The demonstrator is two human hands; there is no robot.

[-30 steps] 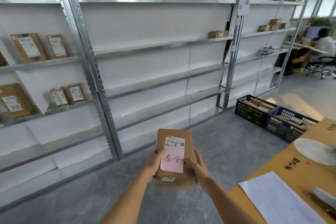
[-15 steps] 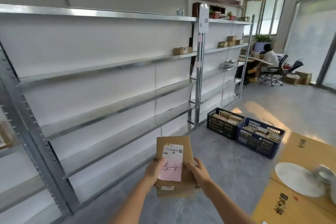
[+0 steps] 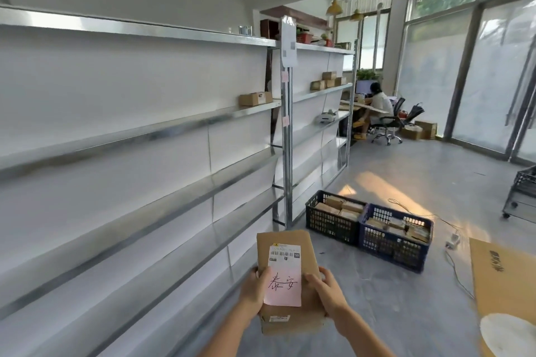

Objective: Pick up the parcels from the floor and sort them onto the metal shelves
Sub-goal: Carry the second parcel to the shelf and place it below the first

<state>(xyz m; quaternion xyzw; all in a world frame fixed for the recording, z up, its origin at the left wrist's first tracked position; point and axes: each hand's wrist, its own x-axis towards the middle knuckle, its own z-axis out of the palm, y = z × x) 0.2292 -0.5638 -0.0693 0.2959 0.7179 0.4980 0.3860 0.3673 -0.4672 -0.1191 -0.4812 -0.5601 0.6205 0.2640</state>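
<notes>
Presently, a flat brown cardboard parcel [image 3: 285, 281] with a white barcode label and a pink handwritten slip is held at waist height, clear of the grey concrete floor [image 3: 406, 298]. The left hand [image 3: 253, 288] is closed on the parcel's left edge, thumb lying on the pink slip; the right hand [image 3: 324, 290] is closed on the right edge, thumb on the top face. The grip appears secure and level.

The long galvanised metal shelving unit [image 3: 145, 136] stands just to the left, its visible tiers mostly bare, with one small brown box [image 3: 255, 98] at the far end of an upper tier. A second, narrower metal bay [image 3: 319, 95] beyond carries a few small cartons. Two plastic crates, one black [image 3: 330, 222] and one blue [image 3: 391, 243], sit on the floor near the bay's foot, both holding further parcels.

Assessment: the step in hand is carrying and assigning. Recommended practice:

- Read the slip before committing to a tier.
- Keep both hands on until the parcel's base rests fully on the shelf.
- Place it with the label facing outward.
- Watch the trailing cable [image 3: 452, 255] on the floor beside the crates.
</notes>
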